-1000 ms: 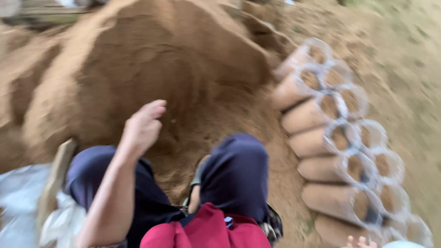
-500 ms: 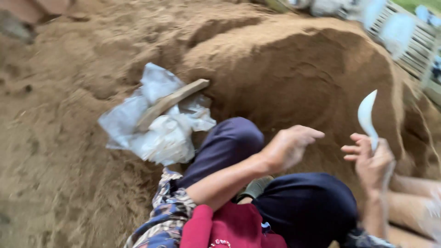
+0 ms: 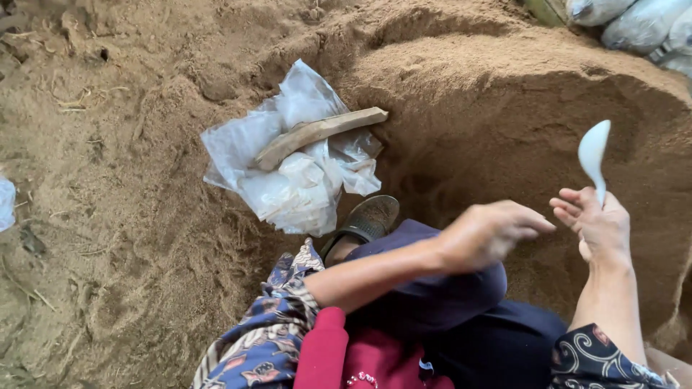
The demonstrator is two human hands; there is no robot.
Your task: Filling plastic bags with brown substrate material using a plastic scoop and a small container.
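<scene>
I sit on sandy brown soil with my knees bent in dark trousers. My left hand (image 3: 490,230) hovers over my knee, fingers loosely apart and holding nothing. My right hand (image 3: 597,223) is raised at the right, holding a white spoon (image 3: 594,155) that points upward. Both hands are in front of a big mound of brown soil (image 3: 519,101) with a scooped-out hollow. A pile of clear plastic bags (image 3: 295,173) lies on the ground to the left, weighed down by a flat piece of wood (image 3: 317,133).
My sandalled foot (image 3: 367,220) rests beside the plastic bags. Filled greyish bags (image 3: 634,25) lie at the top right behind the mound. Another scrap of plastic (image 3: 6,202) shows at the left edge. Loose soil with twigs covers the left side.
The view swung from a row of soil-filled bags to the plastic pile and mound. My right hand with the spoon came into sight, and my left hand moved toward it.
</scene>
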